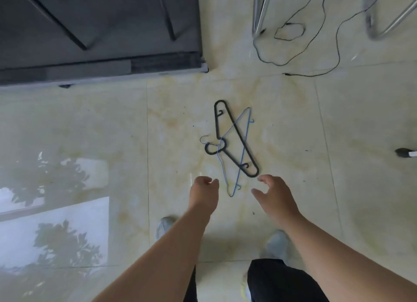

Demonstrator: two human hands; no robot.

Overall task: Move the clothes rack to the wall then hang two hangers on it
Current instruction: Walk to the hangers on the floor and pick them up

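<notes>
Two hangers lie crossed on the pale tiled floor. The thick black hanger rests over a thin blue wire hanger. My left hand hovers just left of the blue hanger's near tip, fingers curled loosely with nothing in them. My right hand reaches in from the right, fingers spread, close to the black hanger's near end without touching it. Metal tube legs stand at the top; I cannot tell whether they belong to the clothes rack.
A dark mat or platform with black slanted legs fills the top left. A thin black cable loops over the floor at the top right. A dark foot of some object sits at the right edge. My shoes stand below.
</notes>
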